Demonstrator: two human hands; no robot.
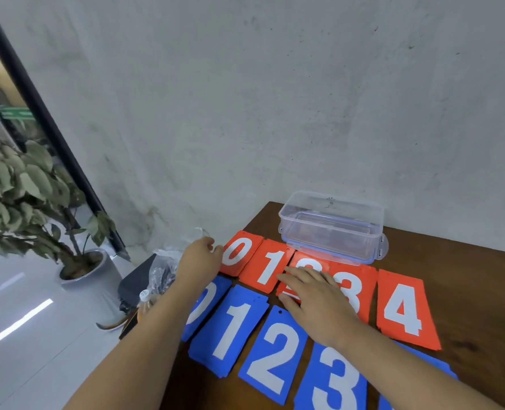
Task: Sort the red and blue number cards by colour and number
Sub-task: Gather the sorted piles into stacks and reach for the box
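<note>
the left hand (pixel 199 257) is pinching the left edge of the red 0 card (pixel 242 251); the right hand (pixel 316 297) is lying flat, fingers straight, on the red 2 card (pixel 304 261).

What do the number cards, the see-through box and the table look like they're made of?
Number cards: probably thin stiff plastic, matte, flat with punched holes. Box: clear glossy plastic, see-through walls. Table: dark wood or wood-look veneer, faint grain, slight sheen.
</note>
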